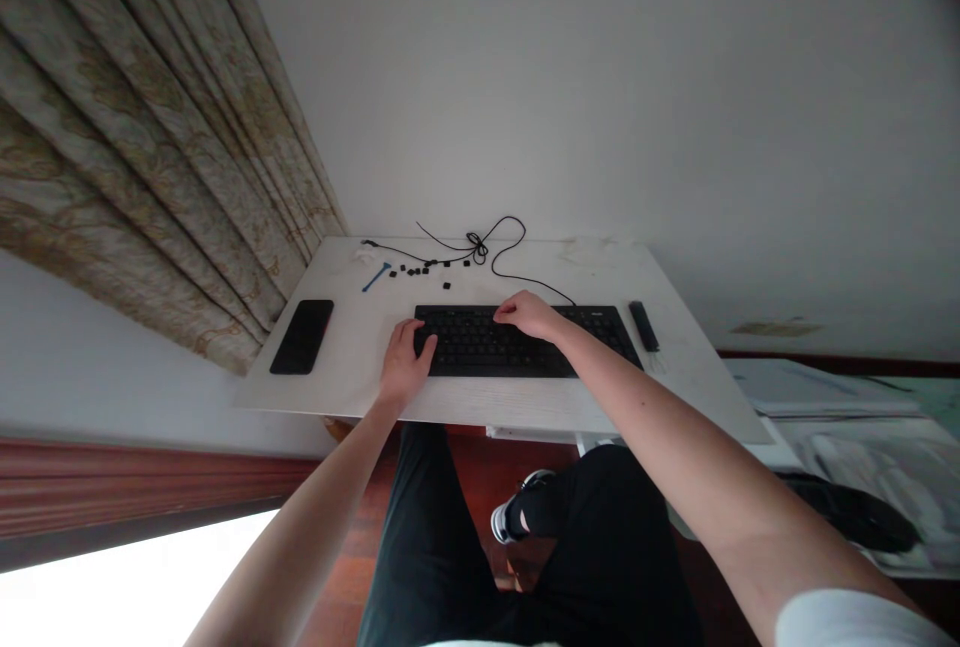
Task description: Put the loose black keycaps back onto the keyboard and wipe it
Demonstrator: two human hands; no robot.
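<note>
A black keyboard (487,362) lies flat on the white table. My left hand (405,359) holds its left end, fingers at the upper left corner and thumb over the leftmost keys. Above the upper middle rows, my right hand (529,313) has thumb and fingers pinched together at the keys; whatever is between the fingertips is too small to make out. Several loose black keycaps (425,271) are scattered behind the keyboard. Beside them, to the left, lies a thin blue tool (376,277). My right forearm covers part of the keyboard's right side.
The keyboard's black cable (510,277) runs back to a tied bundle near the wall. A black phone (302,337) lies at the table's left, and a dark narrow object (643,326) at the right. A patterned curtain (150,117) hangs along the left side.
</note>
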